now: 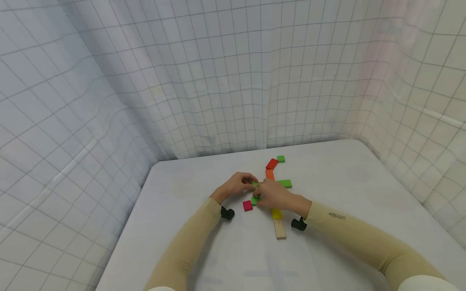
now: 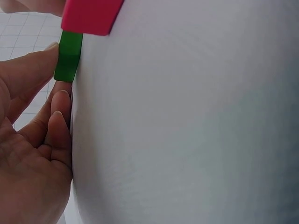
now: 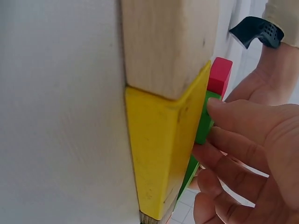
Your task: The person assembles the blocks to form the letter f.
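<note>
My left hand (image 1: 238, 182) reaches in from the left and pinches the end of a green block (image 2: 68, 56) between thumb and fingers, low over the table. The right hand (image 1: 274, 195) comes across from the right, its thumb and forefinger pinching a nearer green block (image 3: 205, 116). Against that block's left end sits a crimson block (image 1: 248, 205). Close by the right hand, a yellow block (image 3: 156, 144) butts against a bare wood block (image 1: 279, 229). The right hand hides the middle of the layout in the head view.
Beyond the hands, an orange block (image 1: 270, 174), a red block (image 1: 272, 164) and a small green block (image 1: 281, 159) form a bent line. Another green block (image 1: 284, 184) juts rightward. White gridded curtains (image 1: 233, 81) surround the white table (image 1: 174, 210).
</note>
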The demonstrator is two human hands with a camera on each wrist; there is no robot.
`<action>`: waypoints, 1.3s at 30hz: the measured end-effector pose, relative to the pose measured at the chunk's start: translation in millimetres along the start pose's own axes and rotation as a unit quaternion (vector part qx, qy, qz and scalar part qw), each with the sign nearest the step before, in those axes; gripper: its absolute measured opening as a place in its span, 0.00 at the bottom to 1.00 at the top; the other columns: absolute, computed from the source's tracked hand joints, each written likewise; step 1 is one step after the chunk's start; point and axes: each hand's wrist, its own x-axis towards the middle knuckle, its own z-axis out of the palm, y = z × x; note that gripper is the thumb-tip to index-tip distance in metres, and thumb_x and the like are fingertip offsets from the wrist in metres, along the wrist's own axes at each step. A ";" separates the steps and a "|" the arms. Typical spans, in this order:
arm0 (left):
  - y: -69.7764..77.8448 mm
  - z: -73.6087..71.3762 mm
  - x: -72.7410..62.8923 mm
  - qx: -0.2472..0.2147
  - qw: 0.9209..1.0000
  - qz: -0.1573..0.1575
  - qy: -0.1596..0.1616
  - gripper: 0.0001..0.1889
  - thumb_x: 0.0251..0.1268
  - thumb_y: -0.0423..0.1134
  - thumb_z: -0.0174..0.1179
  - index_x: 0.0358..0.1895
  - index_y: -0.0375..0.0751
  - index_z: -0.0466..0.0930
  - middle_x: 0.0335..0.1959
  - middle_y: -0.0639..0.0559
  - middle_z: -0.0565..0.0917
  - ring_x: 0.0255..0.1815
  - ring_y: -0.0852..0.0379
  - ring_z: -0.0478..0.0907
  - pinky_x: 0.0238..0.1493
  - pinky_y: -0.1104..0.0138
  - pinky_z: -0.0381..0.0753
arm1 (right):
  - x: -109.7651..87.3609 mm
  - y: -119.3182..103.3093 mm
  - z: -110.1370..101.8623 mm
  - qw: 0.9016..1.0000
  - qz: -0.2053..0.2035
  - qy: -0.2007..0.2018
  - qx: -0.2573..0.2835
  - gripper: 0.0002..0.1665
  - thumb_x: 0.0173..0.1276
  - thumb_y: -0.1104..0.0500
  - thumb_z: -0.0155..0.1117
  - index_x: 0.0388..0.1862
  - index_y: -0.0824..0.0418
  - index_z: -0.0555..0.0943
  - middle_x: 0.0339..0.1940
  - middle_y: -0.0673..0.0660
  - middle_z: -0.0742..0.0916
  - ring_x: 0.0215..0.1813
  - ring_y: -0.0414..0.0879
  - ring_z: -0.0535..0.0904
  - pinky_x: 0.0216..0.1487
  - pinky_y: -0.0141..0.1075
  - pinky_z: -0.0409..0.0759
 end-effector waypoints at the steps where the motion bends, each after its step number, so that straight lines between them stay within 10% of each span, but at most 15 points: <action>1: 0.1 -0.1 0.2 0.002 1.000 -0.001 0.000 0.11 0.70 0.35 0.64 0.53 0.45 0.85 0.40 0.50 0.82 0.40 0.55 0.75 0.40 0.66 0.76 | 0.6 -0.2 0.3 1.000 -0.003 0.001 -0.007 0.17 0.59 0.52 0.79 0.47 0.51 0.90 0.42 0.44 0.88 0.44 0.41 0.74 0.43 0.34 0.75; 39: 1.0 2.1 0.5 -0.004 1.000 -0.006 0.002 0.12 0.69 0.35 0.64 0.53 0.45 0.84 0.40 0.51 0.81 0.40 0.56 0.75 0.40 0.67 0.75 | -4.0 -3.6 -11.6 0.999 0.010 0.035 0.008 0.17 0.59 0.55 0.79 0.48 0.53 0.90 0.40 0.47 0.86 0.41 0.41 0.74 0.39 0.32 0.77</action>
